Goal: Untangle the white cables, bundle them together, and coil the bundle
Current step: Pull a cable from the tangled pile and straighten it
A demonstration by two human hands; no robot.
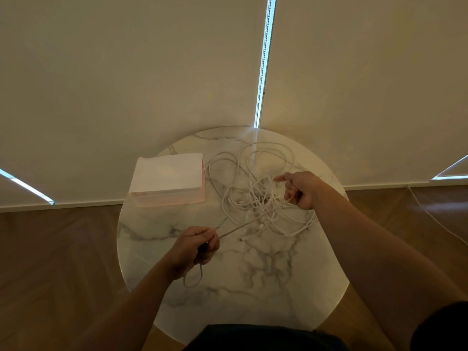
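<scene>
A tangle of white cables [255, 196] lies on the far right part of a round marble table [253, 262]. My left hand [195, 247] grips one cable strand pulled taut out of the tangle toward the left; a short loop of it [193, 277] hangs below the fist. My right hand [298, 190] is at the tangle's right side, index finger stretched out, the other fingers curled around cable strands there.
A white and pink box [168, 182] sits on the table's far left, touching the tangle's edge. Pale roller blinds hang behind the table. Wooden floor surrounds it, and a thin cord [430, 214] runs across the floor at the right.
</scene>
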